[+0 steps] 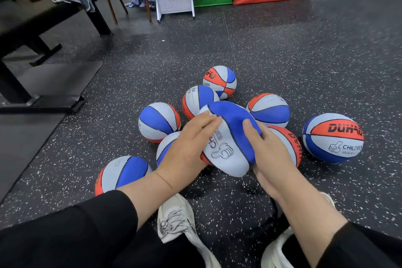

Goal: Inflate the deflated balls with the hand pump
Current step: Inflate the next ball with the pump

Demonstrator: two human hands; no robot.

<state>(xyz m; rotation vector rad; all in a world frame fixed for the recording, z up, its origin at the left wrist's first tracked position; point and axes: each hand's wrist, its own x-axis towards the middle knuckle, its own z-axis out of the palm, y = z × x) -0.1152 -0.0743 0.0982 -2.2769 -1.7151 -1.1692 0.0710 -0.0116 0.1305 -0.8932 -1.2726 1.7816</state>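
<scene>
The flat ball [228, 137] sits between the two hands, lifted just above the cluster of other balls [159, 122] on the floor [282, 50]; it is caved in and folded, so it should be light, limp and easy to crush, with a pebbled rubber skin that looks grippy rather than slick; nothing about it seems fragile. The best hold is probably on the firmer rim of the fold, leaving the valve face clear, though the valve cannot be made out here; no pump is in view either.

The left hand [189, 148] lies over the ball's left side, fingers fairly straight and pressed flat across the white panel, palm against its lower edge; its grip is loose, more a press than a clasp. The right hand [269, 150] cups the blue side from below and the right, thumb laid over the top of the fold and fingers curled under, so this grip does the holding. Both forearms reach forward from black sleeves [87, 224], wrists low, above the shoes [176, 217].
</scene>
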